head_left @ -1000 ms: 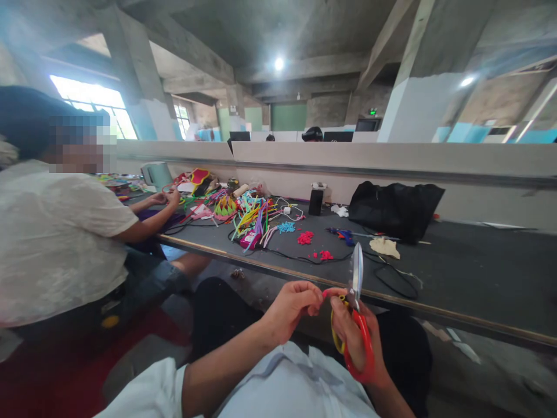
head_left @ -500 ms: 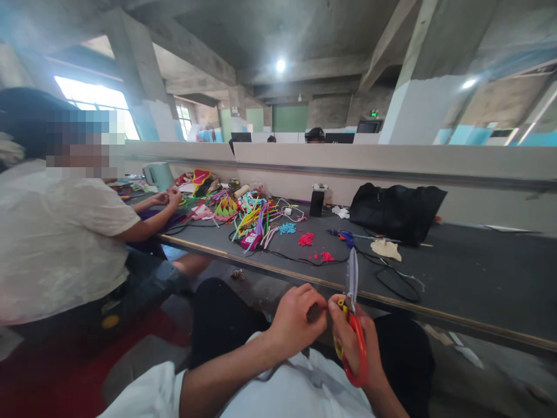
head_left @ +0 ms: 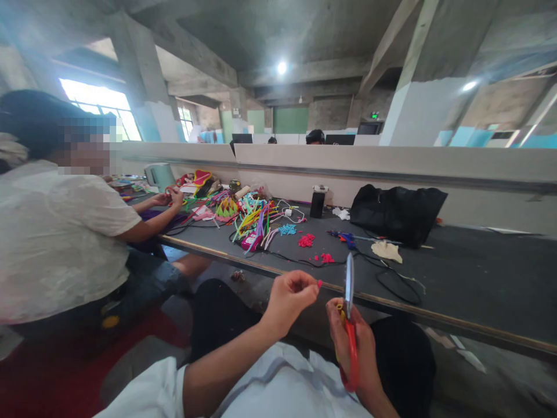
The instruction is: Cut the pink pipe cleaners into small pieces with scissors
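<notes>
My left hand (head_left: 289,299) is closed in a pinch on a small pink piece (head_left: 319,284) that pokes out past the fingertips. My right hand (head_left: 354,342) grips red-handled scissors (head_left: 348,302), their blades pointing up and nearly together, a little to the right of the pink piece. Both hands hover over my lap, just short of the dark table's front edge (head_left: 391,302). On the table ahead lie small red and pink scraps (head_left: 306,239) and a heap of coloured pipe cleaners (head_left: 250,215).
A person in a white shirt (head_left: 56,238) sits at my left, hands at the table. A black bag (head_left: 395,212), a dark cup (head_left: 317,202), a blue tool (head_left: 346,235), a cream scrap (head_left: 386,250) and black cables (head_left: 391,273) lie on the table. A low wall runs behind.
My hands have drawn apart: the left rose and moved left with the pink piece, while the right turned the scissors edge-on and lowered them slightly.
</notes>
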`<state>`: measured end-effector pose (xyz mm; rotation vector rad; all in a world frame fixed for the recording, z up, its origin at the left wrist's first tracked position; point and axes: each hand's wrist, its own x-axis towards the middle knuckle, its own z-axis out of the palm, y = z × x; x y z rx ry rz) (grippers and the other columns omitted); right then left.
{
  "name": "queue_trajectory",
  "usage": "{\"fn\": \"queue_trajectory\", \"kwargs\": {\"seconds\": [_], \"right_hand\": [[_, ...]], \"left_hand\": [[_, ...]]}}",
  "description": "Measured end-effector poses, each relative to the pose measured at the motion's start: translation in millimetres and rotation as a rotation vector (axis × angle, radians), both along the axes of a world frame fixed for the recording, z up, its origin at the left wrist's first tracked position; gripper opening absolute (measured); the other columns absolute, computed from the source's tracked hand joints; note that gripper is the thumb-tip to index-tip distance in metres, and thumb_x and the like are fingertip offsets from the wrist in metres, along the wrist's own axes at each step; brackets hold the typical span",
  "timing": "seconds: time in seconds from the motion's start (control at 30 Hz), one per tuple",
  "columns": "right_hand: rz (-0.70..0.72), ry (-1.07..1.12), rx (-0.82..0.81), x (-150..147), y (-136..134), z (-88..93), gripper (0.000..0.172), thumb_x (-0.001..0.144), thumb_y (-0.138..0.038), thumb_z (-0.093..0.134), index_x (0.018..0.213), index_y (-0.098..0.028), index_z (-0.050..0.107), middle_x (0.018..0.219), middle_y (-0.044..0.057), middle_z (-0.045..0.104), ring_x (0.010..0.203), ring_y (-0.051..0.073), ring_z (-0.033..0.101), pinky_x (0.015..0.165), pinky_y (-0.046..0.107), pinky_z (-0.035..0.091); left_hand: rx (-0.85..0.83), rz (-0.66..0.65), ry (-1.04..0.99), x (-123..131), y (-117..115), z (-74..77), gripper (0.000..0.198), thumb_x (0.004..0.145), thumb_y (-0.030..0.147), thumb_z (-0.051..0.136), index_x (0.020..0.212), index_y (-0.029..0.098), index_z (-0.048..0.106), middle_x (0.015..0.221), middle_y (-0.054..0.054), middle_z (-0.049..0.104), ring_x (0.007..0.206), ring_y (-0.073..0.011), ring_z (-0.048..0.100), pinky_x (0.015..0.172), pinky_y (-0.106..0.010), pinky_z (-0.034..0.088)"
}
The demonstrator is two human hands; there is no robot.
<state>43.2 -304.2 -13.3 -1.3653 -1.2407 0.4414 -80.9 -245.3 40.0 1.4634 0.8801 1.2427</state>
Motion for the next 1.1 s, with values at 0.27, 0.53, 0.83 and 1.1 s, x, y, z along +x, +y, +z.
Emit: {"fn": "queue_trajectory", "kwargs": {"seconds": [0.27,0.53,0.83,1.1], "right_hand": [[0.101,-0.286,-0.071,-8,-1,-17.5,0.029,0.089,-0.048,0.047,0.092,-0.021,0.056,0.068,-0.002,0.065,0.053,0.013,0.062,0.053,0.021,0.045],[0.066,-0.300,-0.122,-8,-3,-21.3,0.032,0.091,-0.052,0.043,0.089,-0.023,0.057,0.069,0.000,0.069,0.054,0.015,0.065,0.050,0.022,0.044],[0.033,-0.300,-0.122,-10,-5,-35.4,0.038,0.091,-0.054,0.038,0.087,-0.022,0.059,0.061,0.000,0.067,0.048,0.016,0.064,0.046,0.022,0.042],[0.017,-0.319,-0.130,-13,-8,-38.9,0.035,0.090,-0.052,0.039,0.087,-0.022,0.058,0.065,0.000,0.068,0.050,0.015,0.064,0.048,0.022,0.042]], "left_hand": [[-0.230,-0.095,-0.437,8,-4,21.9,0.014,0.067,0.025,0.072,0.062,0.015,0.062,0.050,0.003,0.050,0.052,-0.0083,0.043,0.057,-0.023,0.035],[-0.231,-0.081,-0.421,12,-6,16.0,0.014,0.069,0.024,0.070,0.063,0.014,0.063,0.052,0.003,0.051,0.051,-0.0078,0.043,0.056,-0.023,0.035],[-0.256,-0.072,-0.439,18,-13,12.0,0.016,0.069,0.026,0.071,0.062,0.015,0.062,0.054,0.002,0.052,0.053,-0.0085,0.044,0.057,-0.023,0.034],[-0.277,-0.072,-0.465,20,-17,5.3,0.015,0.072,0.024,0.068,0.062,0.015,0.060,0.055,0.002,0.051,0.055,-0.0091,0.043,0.058,-0.023,0.034]]}}
